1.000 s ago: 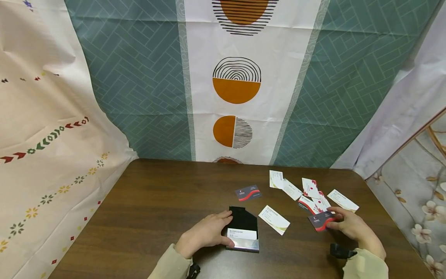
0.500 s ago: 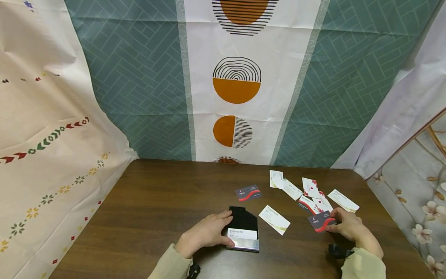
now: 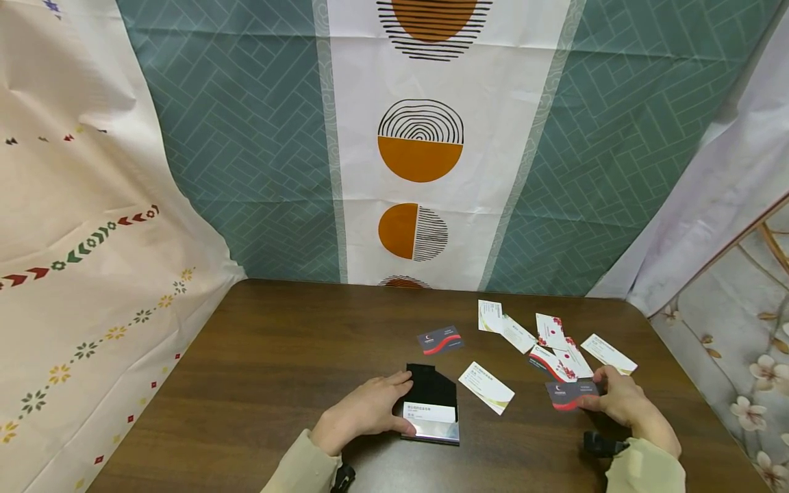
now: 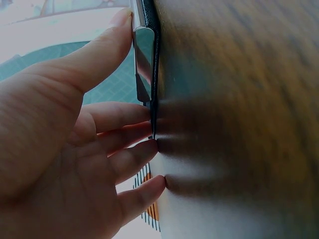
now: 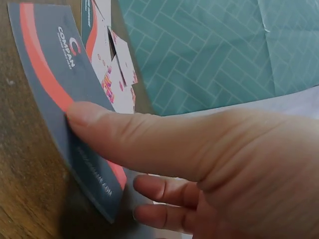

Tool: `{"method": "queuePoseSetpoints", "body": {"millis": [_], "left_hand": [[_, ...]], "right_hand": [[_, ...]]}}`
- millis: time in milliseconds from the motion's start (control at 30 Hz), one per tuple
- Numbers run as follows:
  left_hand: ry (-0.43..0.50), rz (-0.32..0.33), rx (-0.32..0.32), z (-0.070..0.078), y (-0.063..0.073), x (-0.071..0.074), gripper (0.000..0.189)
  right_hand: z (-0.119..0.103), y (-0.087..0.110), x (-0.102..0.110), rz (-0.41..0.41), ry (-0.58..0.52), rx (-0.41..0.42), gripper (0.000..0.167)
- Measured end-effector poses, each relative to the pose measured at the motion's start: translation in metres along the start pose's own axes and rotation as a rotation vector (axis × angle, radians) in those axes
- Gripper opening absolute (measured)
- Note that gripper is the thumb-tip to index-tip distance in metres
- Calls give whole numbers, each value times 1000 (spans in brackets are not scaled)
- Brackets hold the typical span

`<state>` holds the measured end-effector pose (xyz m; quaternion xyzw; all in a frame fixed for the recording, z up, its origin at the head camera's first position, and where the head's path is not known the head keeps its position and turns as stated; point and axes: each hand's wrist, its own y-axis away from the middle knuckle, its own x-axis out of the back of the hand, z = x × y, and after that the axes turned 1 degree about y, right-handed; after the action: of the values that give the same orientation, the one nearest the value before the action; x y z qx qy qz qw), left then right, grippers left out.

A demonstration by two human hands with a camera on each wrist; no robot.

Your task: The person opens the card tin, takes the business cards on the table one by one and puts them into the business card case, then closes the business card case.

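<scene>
Head view looks forward and down over the table (image 3: 296, 342); close up, left wrist view shares the case (image 3: 434, 388), right the dark card (image 3: 568, 394)

Card case (image 3: 431, 387): matt black body, leather-like along the edge, with a smooth, mirror-bright metal pocket (image 3: 442, 433). Dark card (image 3: 568, 393): smooth printed card stock, faintly satin. Bench (image 3: 296, 342): wood-grained, softly glossy. Backdrop (image 3: 246, 137): creased, cloth-like. Sleeve (image 3: 302, 465): matt cloth.

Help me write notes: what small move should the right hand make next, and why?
Probably lift the dark grey rectangular card with a red wave toward the open black and silver card case: the right hand pinches this card, and the left hand touches the case, where a white card sits.
</scene>
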<state>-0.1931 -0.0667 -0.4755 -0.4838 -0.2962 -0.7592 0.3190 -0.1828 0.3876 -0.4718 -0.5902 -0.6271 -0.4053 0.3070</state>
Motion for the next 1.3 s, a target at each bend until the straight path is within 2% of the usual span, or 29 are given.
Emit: {"method": "queuePoseSetpoints", "body": {"millis": [200, 333, 600, 800, 933, 1067, 1167, 1300], "left_hand": [[4, 1, -4, 0, 0, 1, 85], [2, 2, -4, 1, 1, 1, 85], [-4, 8, -14, 1, 1, 2, 85], [6, 5, -6, 1, 1, 2, 84], [3, 4, -3, 1, 2, 3, 84], [-2, 5, -4, 2, 2, 3, 85], [0, 5, -5, 1, 1, 3, 85], [1, 1, -2, 0, 0, 1, 85]], "right_hand": [[1, 6, 5, -43, -130, 24, 32], [-2, 11, 10, -44, -196, 41, 19], [-15, 17, 19, -27, -179, 94, 14], [-31, 15, 21, -4, -139, 117, 19], [-42, 13, 20, -6, -155, 144, 20], [-57, 8, 15, 38, -115, 219, 15], [-69, 4, 10, 91, -74, 253, 7], [-84, -2, 3, 121, -69, 281, 4]]}}
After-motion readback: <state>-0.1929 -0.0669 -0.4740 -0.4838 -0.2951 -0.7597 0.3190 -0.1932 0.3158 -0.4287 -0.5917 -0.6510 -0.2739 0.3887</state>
